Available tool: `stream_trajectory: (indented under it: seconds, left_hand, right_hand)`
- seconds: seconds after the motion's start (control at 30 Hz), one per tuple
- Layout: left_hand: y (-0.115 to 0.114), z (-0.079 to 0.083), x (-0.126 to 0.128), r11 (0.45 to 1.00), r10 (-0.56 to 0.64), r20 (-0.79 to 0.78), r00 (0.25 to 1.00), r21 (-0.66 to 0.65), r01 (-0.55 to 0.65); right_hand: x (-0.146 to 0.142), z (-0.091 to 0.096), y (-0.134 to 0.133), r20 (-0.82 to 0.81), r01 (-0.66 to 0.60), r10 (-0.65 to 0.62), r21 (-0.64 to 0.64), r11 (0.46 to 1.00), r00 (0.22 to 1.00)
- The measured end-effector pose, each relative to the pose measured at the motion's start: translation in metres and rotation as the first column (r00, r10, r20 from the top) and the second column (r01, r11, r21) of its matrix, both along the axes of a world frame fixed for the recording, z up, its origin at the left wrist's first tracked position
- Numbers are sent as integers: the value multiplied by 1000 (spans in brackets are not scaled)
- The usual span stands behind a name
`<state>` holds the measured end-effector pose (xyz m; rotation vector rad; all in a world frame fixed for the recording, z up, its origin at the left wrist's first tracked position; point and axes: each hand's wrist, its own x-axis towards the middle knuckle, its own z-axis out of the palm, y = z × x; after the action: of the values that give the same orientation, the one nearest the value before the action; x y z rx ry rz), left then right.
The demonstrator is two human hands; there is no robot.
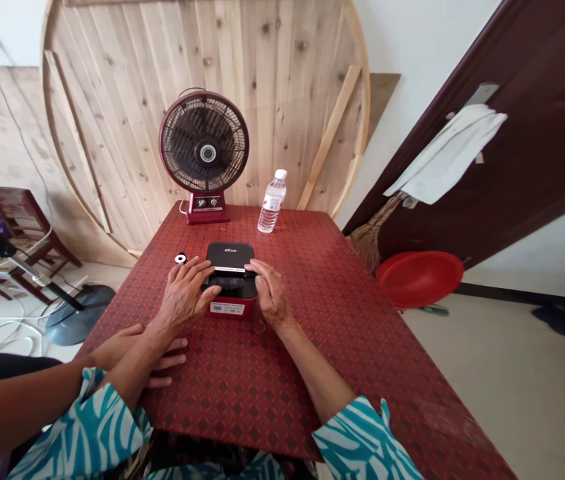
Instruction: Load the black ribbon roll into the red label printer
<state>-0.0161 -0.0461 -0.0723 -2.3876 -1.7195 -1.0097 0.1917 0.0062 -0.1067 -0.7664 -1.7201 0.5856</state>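
A small black and red box-shaped device (229,280) with a white label on its front sits on the red patterned table (312,320). My left hand (185,293) lies on its left side, fingers stretched over the top edge. My right hand (270,293) rests against its right side, fingers curved onto the top. Both hands touch the device. A small black and white round object (180,258) lies just left of it.
A red table fan (204,153) and a clear water bottle (272,202) stand at the table's far end. Another person's hand (132,353) lies flat on the table's near left edge. A red basin (420,277) is on the floor at right.
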Motion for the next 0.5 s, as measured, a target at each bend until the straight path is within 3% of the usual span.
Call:
stream_trajectory:
  seconds: [0.17, 0.27, 0.33, 0.4, 0.5]
  left_hand:
    - [-2, -4, 1, 999, -5, 85, 996, -36, 8]
    - [-3, -6, -1, 991, -39, 292, 956, -110, 74]
    - [-4, -6, -2, 985, -7, 532, 847, -144, 99]
    - [-4, -5, -2, 982, 74, 740, 669, -172, 83]
    - [-2, -4, -1, 966, 177, 870, 460, -243, 88]
  right_hand:
    - [1, -5, -3, 5, -4, 4, 3, 1000, 1000]
    - [1, -6, -5, -15, -15, 15, -8, 1000, 1000]
    - [0, -6, -7, -50, -24, 22, -35, 999, 998]
    - [-3, -8, -8, -107, -28, 19, -81, 996, 994]
    - [-10, -20, -5, -283, 11, -55, -154, 988, 958]
